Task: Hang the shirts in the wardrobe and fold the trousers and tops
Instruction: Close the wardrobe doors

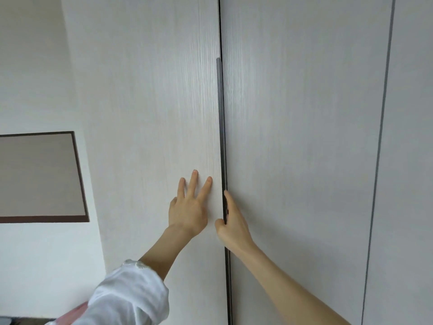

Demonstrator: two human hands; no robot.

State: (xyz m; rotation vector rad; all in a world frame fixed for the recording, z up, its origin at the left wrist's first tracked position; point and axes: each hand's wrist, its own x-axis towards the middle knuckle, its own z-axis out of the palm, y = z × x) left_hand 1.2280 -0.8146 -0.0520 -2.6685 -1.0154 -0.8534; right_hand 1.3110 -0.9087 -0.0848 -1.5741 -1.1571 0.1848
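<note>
The wardrobe (293,137) fills nearly the whole view, its pale wood-grain doors closed or almost closed, so nothing of its inside or contents shows. Both hands are on it, at the seam between the left door (150,113) and the middle door (304,113).

The left hand (188,207) lies flat against the left door just beside the seam, fingers straight and spread, pointing upward, holding nothing. A white cloth (126,299) is bunched over that forearm near the bottom edge; whether it is a pushed-up sleeve or a garment carried on the arm cannot be told.

The right hand (230,221) is at the dark vertical handle strip (221,137) that runs along the seam above and below both hands. Its thumb sits on the near side of the strip and its fingers reach around the door edge, mostly hidden, so it appears to grip the edge.

Further right of the right hand a second dark seam (384,113) divides the next door. Left of the left hand, on the white wall (30,66), is a dark-framed beige panel (39,177).
</note>
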